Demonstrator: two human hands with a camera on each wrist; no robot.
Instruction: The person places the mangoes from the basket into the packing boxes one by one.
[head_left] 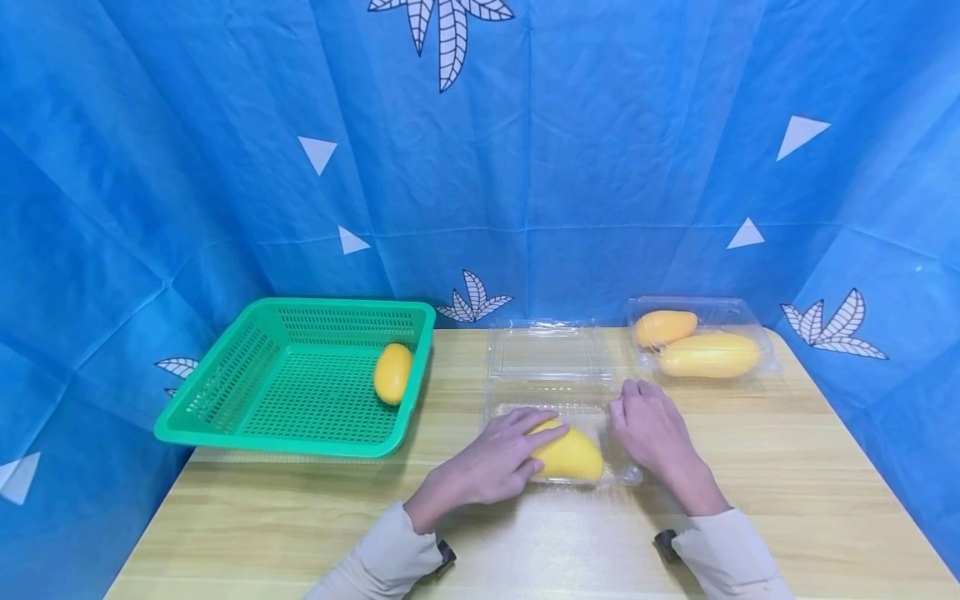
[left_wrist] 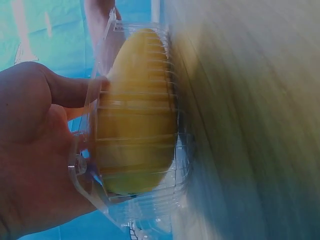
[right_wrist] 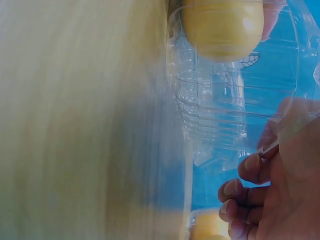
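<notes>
No text, label, brand, number or sign can be read in the three views: neither on the clear boxes (head_left: 547, 350), nor on the green basket (head_left: 285, 447), nor on the blue cloth (head_left: 585, 150), where only leaves (head_left: 452, 42) and triangles (head_left: 800, 133) are printed.

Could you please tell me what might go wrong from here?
The mango could roll inside the open clear container if the left hand lets go of it. The container's rim may flex or slip where the right hand pinches it, perhaps shifting the fruit. The green basket seems to reach past the table's left edge, so a knock might unseat it.
</notes>
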